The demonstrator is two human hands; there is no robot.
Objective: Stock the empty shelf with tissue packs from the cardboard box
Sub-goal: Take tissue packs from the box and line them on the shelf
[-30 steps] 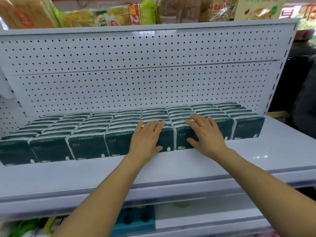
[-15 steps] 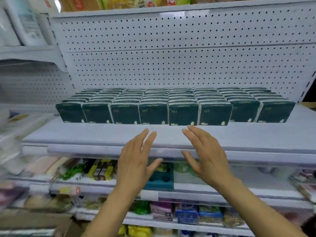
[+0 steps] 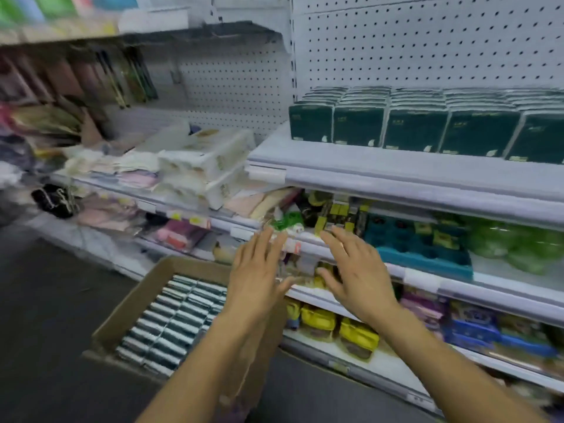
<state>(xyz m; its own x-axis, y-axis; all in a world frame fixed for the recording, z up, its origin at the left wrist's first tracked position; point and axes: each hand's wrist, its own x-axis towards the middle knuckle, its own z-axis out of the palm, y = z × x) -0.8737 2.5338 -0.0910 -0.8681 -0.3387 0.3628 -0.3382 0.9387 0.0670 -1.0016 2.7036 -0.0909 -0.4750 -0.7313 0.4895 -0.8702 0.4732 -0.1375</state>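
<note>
Dark green tissue packs (image 3: 418, 129) stand in rows on the white shelf (image 3: 396, 175) at the upper right, against the pegboard. A cardboard box (image 3: 128, 312) sits on the floor at the lower left, and several rows of tissue packs (image 3: 177, 319) fill it. My left hand (image 3: 259, 276) hovers with straight fingers above the box's right side and holds nothing. My right hand (image 3: 357, 270) is spread flat in the air to its right, in front of the lower shelves, also holding nothing. The view is blurred by motion.
Lower shelves (image 3: 427, 282) carry yellow, blue and green goods. To the left another shelf unit holds white plastic-wrapped packs (image 3: 201, 166) and folded cloth goods. Dark floor (image 3: 45, 300) lies left of the box.
Both hands have left the tissue packs on the shelf and dropped down and away. My view has swung left and down, bringing the cardboard box into sight.
</note>
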